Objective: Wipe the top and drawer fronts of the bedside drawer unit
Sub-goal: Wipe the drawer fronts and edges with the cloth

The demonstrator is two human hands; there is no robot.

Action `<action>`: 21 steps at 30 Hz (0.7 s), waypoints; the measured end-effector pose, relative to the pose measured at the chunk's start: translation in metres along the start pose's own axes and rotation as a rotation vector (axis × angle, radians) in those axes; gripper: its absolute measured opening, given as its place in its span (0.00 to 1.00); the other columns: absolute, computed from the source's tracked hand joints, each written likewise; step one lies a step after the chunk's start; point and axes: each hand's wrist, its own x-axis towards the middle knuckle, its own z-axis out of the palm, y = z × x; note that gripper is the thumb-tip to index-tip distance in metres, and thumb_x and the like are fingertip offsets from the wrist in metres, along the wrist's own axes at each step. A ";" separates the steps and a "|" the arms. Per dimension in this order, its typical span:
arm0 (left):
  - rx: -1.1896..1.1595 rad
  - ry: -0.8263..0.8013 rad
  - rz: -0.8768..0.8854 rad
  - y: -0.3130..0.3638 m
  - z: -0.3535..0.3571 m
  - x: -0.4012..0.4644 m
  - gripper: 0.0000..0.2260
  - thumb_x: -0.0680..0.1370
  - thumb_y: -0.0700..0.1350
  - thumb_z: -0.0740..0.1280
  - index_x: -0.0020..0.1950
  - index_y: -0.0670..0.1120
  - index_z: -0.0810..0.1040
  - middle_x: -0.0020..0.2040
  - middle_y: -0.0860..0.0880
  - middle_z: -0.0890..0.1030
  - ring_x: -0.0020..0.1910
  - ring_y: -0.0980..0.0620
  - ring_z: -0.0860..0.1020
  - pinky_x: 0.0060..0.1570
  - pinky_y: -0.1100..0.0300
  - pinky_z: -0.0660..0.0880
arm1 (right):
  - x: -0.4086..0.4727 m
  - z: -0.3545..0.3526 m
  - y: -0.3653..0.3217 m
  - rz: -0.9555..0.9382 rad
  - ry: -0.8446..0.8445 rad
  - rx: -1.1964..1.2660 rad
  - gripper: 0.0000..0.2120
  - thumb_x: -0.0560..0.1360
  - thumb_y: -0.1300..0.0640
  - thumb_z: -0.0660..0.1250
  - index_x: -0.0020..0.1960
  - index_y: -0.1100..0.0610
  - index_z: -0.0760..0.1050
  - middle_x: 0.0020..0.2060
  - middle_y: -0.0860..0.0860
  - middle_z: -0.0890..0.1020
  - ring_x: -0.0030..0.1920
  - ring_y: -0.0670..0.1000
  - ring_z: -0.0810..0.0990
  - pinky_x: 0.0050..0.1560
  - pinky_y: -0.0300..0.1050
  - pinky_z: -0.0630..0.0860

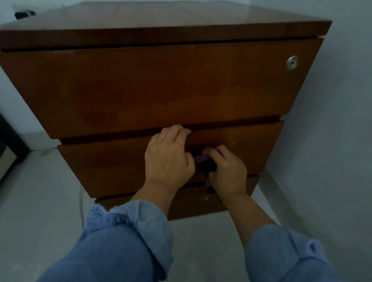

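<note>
Right hand (228, 171) bunches the soft purple cloth (201, 159) against the rigid brown wooden drawer unit (162, 91)'s middle front; left hand (169, 157) hooks fingers over its top edge.

One drawer unit (160, 33), three drawer fronts, one lock (292, 62), one purple cloth (201, 159), two hands.

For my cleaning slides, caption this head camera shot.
Right hand wipes the middle drawer front with a purple cloth; left hand grips its top edge.

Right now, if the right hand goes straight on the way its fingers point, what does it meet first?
The right hand holds a purple cloth against the middle drawer front. Its fingers point up and left, so it would probably meet the left hand first, though depth is unclear.
</note>
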 end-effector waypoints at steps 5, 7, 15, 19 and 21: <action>-0.040 0.104 -0.021 0.002 0.012 -0.003 0.23 0.65 0.43 0.63 0.60 0.45 0.77 0.57 0.47 0.79 0.56 0.48 0.76 0.57 0.54 0.70 | -0.039 0.042 0.018 0.193 -0.243 0.013 0.22 0.60 0.66 0.70 0.52 0.51 0.80 0.47 0.52 0.80 0.39 0.57 0.80 0.32 0.47 0.76; -0.047 0.123 -0.012 0.000 0.014 -0.003 0.23 0.65 0.43 0.64 0.60 0.45 0.77 0.56 0.47 0.79 0.56 0.48 0.76 0.56 0.54 0.70 | -0.047 0.052 0.021 0.248 -0.299 0.009 0.21 0.65 0.65 0.68 0.55 0.50 0.78 0.51 0.51 0.79 0.42 0.56 0.79 0.35 0.48 0.77; -0.026 0.036 -0.056 0.006 0.006 -0.002 0.22 0.68 0.44 0.64 0.63 0.45 0.75 0.58 0.48 0.77 0.59 0.49 0.74 0.61 0.55 0.66 | -0.038 0.011 0.020 0.186 -0.239 0.076 0.22 0.65 0.65 0.67 0.58 0.51 0.77 0.51 0.52 0.76 0.42 0.57 0.78 0.34 0.45 0.71; -0.026 0.008 -0.135 0.021 0.000 -0.002 0.23 0.71 0.45 0.62 0.66 0.44 0.72 0.61 0.48 0.74 0.61 0.49 0.71 0.62 0.55 0.64 | -0.005 -0.044 0.017 0.042 0.115 0.037 0.25 0.59 0.65 0.62 0.56 0.54 0.77 0.48 0.54 0.78 0.40 0.57 0.77 0.32 0.48 0.74; -0.025 -0.019 -0.083 0.034 -0.001 -0.001 0.25 0.72 0.46 0.62 0.69 0.44 0.69 0.65 0.48 0.72 0.64 0.50 0.68 0.64 0.55 0.63 | 0.013 -0.062 0.019 0.004 0.194 0.027 0.24 0.60 0.66 0.61 0.54 0.56 0.78 0.46 0.54 0.78 0.40 0.56 0.77 0.32 0.49 0.73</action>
